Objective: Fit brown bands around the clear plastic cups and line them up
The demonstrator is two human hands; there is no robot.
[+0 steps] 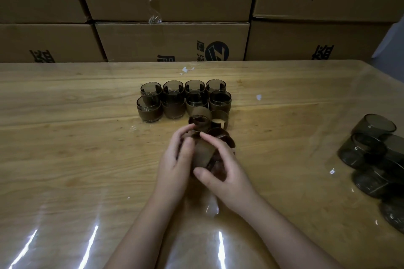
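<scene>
- The left hand (175, 160) and the right hand (226, 169) meet at the centre of the frame, both curled round one brown band (202, 152) and clamping it between them.
- The left hand's fingers wrap the band's left side. The right hand's forefinger lies over its top edge, with the thumb under its near end.
- Something dark shows inside the band, but whether it is a cup cannot be told.
- Three loose bands (200, 119) lie just above the hands in the frame, curled open and touching one another.
- Eight banded cups (173, 107) stand upright above those, in two rows of four, packed side by side.
- A heap of bare cups (363, 150), smoky and see-through, lies on its sides at the right edge of the frame, well apart from the hands.
- The wooden table (65, 137) carries a glossy clear sheet (54, 236) that catches streaks of light at the lower left.
- Stacked cardboard boxes (175, 37) with black print fill the top of the frame.
</scene>
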